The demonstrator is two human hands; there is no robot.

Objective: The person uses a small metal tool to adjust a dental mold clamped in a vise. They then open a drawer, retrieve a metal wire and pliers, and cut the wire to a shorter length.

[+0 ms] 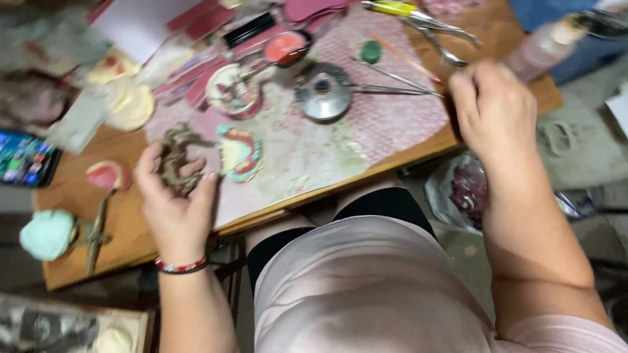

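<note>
My left hand is closed around a brownish metal hinged frame above the wooden table. Just right of it lies a dental cast with pink gums and a pale green rim. My right hand hovers at the table's right edge with fingers curled; whether it holds anything is hidden by blur. Thin metal tools and pliers lie just left of and above that hand.
A round metal dish, a small bowl of pink material and another cast sit mid-table. A phone, a mint-green lump and white plaster pieces lie left. A plastic bag hangs below right.
</note>
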